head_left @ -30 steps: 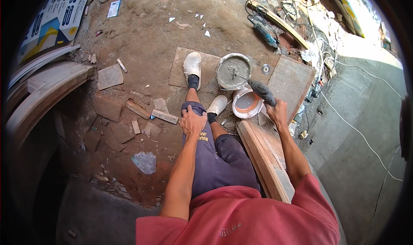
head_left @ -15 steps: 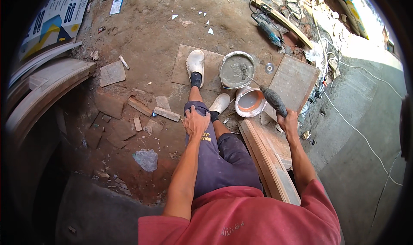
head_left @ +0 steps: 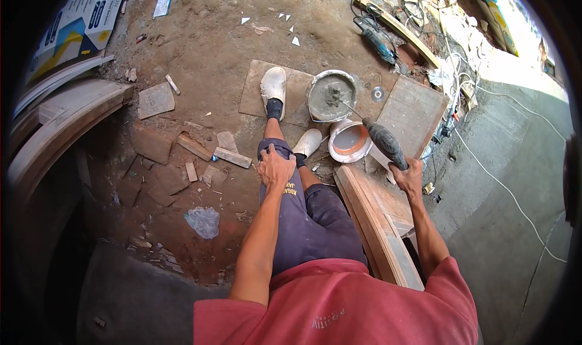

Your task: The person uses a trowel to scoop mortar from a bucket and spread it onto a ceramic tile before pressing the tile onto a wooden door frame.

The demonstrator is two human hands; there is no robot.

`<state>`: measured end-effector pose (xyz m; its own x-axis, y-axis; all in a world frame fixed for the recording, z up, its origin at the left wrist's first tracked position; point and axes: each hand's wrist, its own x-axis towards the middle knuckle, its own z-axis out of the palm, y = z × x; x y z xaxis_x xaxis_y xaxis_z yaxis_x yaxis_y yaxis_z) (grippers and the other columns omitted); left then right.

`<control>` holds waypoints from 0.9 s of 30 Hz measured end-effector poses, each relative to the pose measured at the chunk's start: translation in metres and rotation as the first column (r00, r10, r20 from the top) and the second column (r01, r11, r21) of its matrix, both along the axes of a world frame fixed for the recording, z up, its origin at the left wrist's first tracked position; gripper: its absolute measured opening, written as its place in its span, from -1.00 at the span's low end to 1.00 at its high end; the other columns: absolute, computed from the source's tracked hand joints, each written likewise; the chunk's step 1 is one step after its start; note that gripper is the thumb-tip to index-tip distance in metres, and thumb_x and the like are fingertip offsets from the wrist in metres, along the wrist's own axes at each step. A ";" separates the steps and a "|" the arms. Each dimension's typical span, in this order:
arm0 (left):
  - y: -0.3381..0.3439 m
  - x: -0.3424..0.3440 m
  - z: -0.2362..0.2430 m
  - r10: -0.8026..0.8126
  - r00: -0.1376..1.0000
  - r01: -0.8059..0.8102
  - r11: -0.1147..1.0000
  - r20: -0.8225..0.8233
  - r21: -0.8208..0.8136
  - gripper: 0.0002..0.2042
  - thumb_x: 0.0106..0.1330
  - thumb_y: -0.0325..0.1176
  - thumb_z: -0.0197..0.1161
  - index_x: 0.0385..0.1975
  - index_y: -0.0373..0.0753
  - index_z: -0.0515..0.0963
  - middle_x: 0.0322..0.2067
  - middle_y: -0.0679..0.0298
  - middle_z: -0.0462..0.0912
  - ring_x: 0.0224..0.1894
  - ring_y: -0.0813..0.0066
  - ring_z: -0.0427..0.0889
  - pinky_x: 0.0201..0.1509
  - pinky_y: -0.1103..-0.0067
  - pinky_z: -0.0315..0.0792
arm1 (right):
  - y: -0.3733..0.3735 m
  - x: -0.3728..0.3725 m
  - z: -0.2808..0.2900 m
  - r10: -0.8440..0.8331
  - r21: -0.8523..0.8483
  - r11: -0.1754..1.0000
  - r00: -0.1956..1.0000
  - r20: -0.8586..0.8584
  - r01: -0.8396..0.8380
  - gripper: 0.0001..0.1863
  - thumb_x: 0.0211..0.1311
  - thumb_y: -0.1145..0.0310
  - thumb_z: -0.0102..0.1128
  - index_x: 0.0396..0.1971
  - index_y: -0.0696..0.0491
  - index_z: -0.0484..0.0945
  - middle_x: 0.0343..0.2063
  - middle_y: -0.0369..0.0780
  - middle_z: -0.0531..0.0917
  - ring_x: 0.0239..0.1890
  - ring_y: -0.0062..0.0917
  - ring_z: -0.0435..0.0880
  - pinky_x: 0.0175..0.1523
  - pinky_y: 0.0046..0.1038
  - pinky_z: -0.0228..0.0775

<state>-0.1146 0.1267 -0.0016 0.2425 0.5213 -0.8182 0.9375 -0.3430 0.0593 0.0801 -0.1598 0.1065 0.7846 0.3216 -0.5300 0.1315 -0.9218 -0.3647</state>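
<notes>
My right hand [head_left: 409, 174] is closed round the rear grip of a dark, dusty power drill [head_left: 385, 144]. From the drill a thin metal rod [head_left: 353, 110] slants down into a round bucket [head_left: 316, 110] of wet grey mortar [head_left: 330, 95]. The rod's tip is hidden in the mortar, which heaps up around it. My left hand [head_left: 276, 169] rests over my bent knee, holding nothing, with thumb and fingers apart on the trouser leg. Just nearer than the mortar bucket sits a second bucket [head_left: 350, 140], white outside and orange inside, with greyish liquid.
A grey board [head_left: 414, 116] lies right of the buckets, and a cutting disc [head_left: 377, 94] lies near it. An angle grinder [head_left: 379, 45] with cables is farther off. Long wooden boards [head_left: 376, 224] lie beside my right leg. Broken bricks [head_left: 151, 144] litter the left; a white cable [head_left: 503, 184] crosses the concrete.
The mortar surface has shifted, with a lump now standing around the rod. The drill and my right hand have moved very slightly. My left hand stays on the knee.
</notes>
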 end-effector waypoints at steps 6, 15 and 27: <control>-0.002 0.015 0.004 0.022 1.000 -0.023 0.996 -0.021 -0.083 -0.21 0.08 -0.01 0.35 0.33 -0.22 0.31 0.20 -0.08 0.42 0.19 -0.05 0.50 0.27 0.22 0.37 | 0.035 0.016 -0.075 -0.012 0.060 0.998 1.000 0.017 0.011 -0.81 -0.10 0.39 0.31 -0.52 0.22 0.63 -0.69 0.09 0.53 -0.65 -0.17 0.60 -0.39 -0.27 0.45; 0.010 0.009 0.008 0.078 0.996 -0.081 0.995 -0.045 -0.065 -0.20 0.09 -0.01 0.34 0.36 -0.20 0.27 0.23 -0.05 0.42 0.23 -0.03 0.48 0.31 0.21 0.33 | 0.032 -0.031 -0.032 0.007 -0.047 0.999 0.998 0.061 -0.004 -0.82 -0.06 0.40 0.25 -0.43 0.14 0.68 -0.57 0.11 0.62 -0.44 0.01 0.68 -0.25 -0.15 0.52; 0.004 0.005 0.007 0.080 0.997 -0.081 0.996 -0.022 -0.045 -0.22 0.09 0.00 0.33 0.34 -0.19 0.30 0.22 -0.05 0.42 0.21 -0.03 0.49 0.30 0.22 0.35 | 0.054 -0.007 -0.085 -0.104 -0.069 0.992 0.994 -0.042 0.101 -0.60 0.03 0.10 0.44 -0.35 0.17 0.70 -0.51 0.14 0.64 -0.37 0.03 0.69 -0.25 -0.15 0.49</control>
<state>-0.1095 0.1304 0.0051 0.1842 0.5007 -0.8458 0.9631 -0.2636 0.0538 0.0732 -0.1062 0.0214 0.7861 0.2033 -0.5837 0.0198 -0.9521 -0.3050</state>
